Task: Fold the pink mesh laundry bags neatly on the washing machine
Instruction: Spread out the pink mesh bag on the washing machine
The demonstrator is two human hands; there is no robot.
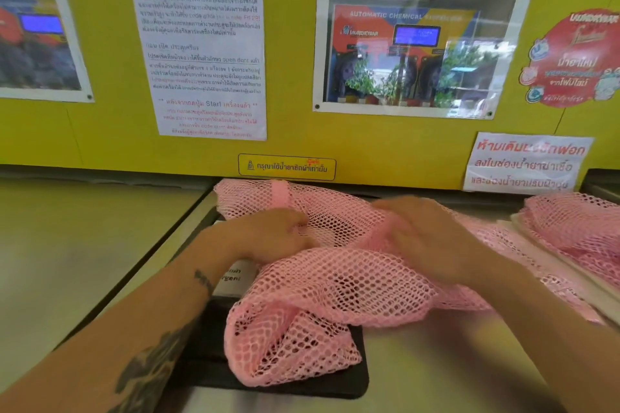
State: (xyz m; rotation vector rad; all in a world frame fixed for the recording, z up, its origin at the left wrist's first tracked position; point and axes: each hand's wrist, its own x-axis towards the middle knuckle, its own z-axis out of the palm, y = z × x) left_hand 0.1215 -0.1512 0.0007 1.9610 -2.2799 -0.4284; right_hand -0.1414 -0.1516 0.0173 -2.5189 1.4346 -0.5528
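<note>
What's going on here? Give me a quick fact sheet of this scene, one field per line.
place: top of a washing machine below a yellow wall with notices
item in work: pink mesh laundry bag, crumpled, lying partly over a black panel
left hand: on the mesh, fingers curled into it
right hand: on the mesh; blurred, grip unclear
other bags: more pink mesh at the right edge
fold state: not yet neat
</note>
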